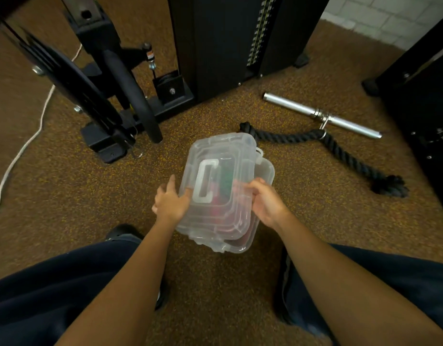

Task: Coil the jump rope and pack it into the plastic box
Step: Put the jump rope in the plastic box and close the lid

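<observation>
A clear plastic box (264,171) sits on the brown speckled floor between my knees. Its clear lid (223,151), with a white handle (205,181) on top, lies over the box, shifted to the left and not lined up with the rim. Red and green shapes of the jump rope (226,181) show blurred through the plastic. My left hand (171,201) grips the lid's left edge. My right hand (264,202) grips the right side, fingers over the lid's edge. How the rope lies inside is hidden.
A thick black rope attachment (340,151) and a silver bar (322,114) lie on the floor to the right. Black gym machine frames (115,101) stand behind and left, another machine (427,108) at the right. A white cord (23,146) runs along the left.
</observation>
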Available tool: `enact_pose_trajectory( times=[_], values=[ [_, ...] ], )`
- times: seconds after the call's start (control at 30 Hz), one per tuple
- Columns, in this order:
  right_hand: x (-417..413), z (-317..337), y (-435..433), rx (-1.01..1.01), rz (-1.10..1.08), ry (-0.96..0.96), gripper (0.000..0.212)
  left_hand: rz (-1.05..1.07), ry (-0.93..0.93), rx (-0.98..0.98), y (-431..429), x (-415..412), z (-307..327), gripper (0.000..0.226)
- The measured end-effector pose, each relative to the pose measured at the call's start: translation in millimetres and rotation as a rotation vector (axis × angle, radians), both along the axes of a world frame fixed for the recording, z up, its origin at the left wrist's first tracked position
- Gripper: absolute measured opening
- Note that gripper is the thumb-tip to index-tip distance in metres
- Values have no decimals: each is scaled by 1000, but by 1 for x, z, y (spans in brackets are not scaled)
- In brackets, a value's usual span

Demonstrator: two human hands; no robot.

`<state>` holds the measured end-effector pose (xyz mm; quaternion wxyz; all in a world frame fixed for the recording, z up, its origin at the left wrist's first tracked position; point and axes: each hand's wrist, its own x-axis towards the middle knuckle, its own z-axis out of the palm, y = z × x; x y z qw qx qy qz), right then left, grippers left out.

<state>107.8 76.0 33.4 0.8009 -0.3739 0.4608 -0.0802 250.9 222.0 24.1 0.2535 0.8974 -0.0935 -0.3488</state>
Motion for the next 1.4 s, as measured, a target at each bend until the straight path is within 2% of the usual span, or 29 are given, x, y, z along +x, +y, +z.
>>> enact_pose_trajectory(
  times=[0.07,0.13,0.2,0.27,0.33,0.4,0.53,0.6,0.7,0.77,0.93,1.07,1.17,1.33,1.4],
  values=[
    [-10,-4,-3,32,1,-18,18,-32,52,15,-1,-5,-7,66],
    [-16,-10,0,-2,-16,45,20,-26,131,-34,-2,-7,-12,67],
    [-19,-14,4,-213,27,290,19,-79,138,-69,-2,-10,-13,65],
    [-25,-19,7,-535,141,580,31,-158,74,-71,-2,-11,-14,61],
    [-32,-24,10,-773,229,764,42,-200,20,-73,-4,-15,-15,57],
    [-36,-27,12,-881,259,828,50,-225,-7,-59,-6,-18,-17,57],
    [-37,-31,17,-962,312,849,48,-216,-31,-51,-7,-20,-21,55],
    [-36,-30,15,-910,311,823,46,-194,-43,-72,-7,-19,-21,49],
    [-32,-29,8,-639,258,755,44,-70,-5,-108,-6,-19,-18,47],
    [-29,-30,3,-537,257,736,45,11,37,-144,-5,-20,-16,46],
    [-30,-34,1,-516,257,722,46,9,34,-165,-4,-20,-11,38],
    [-31,-36,9,-521,226,720,40,-31,-19,-94,-2,-21,-14,37],
    [-31,-35,11,-452,175,705,35,-18,-9,-78,1,-24,-22,40],
    [-32,-40,5,-284,117,619,24,143,117,-46,-2,-21,-24,56],
    [-32,-45,2,-227,127,597,17,127,134,-52,-1,-18,-28,52]
  ],
)
